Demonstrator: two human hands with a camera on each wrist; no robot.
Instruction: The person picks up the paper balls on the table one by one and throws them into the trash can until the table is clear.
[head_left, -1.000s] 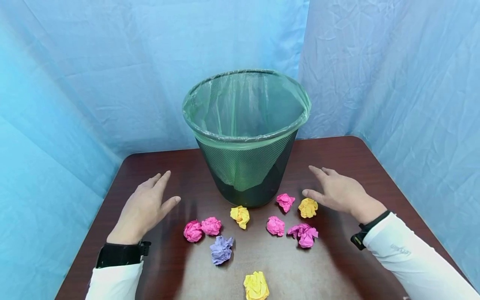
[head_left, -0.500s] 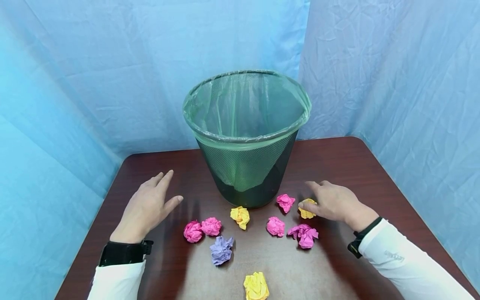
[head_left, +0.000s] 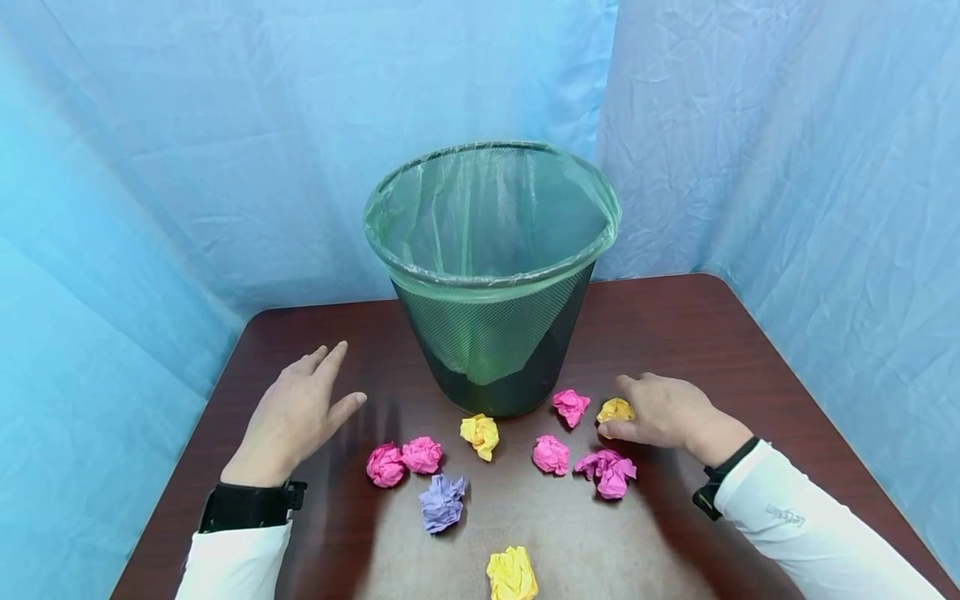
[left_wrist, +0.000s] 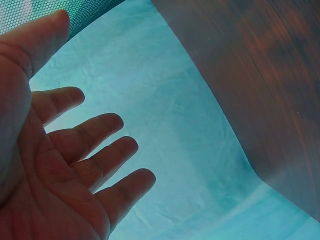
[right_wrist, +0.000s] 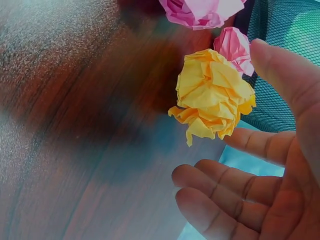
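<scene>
My right hand (head_left: 663, 412) is low over the table's right side, beside an orange-yellow crumpled paper ball (head_left: 615, 411). In the right wrist view that paper ball (right_wrist: 212, 95) lies between the spread thumb and the index finger, whose tip is right at its edge; the other fingers are loosely bent. My left hand (head_left: 292, 408) hovers over the left side with its fingers spread, and the left wrist view shows its palm (left_wrist: 45, 200) with nothing in it. Closest to it are a deep pink paper ball (head_left: 386, 465) and a pink one (head_left: 422, 455).
A black mesh wastebasket (head_left: 498, 342) lined with a green bag stands at the table's back middle. In front lie a yellow ball (head_left: 480, 436), several pink and magenta ones (head_left: 551, 455), a purple one (head_left: 442, 503) and another yellow one (head_left: 512, 573). Blue cloth (head_left: 225, 150) surrounds the table.
My right hand has come down and toward me, from above to beside the orange-yellow paper ball, its thumb now at the near side. The left hand has barely shifted.
</scene>
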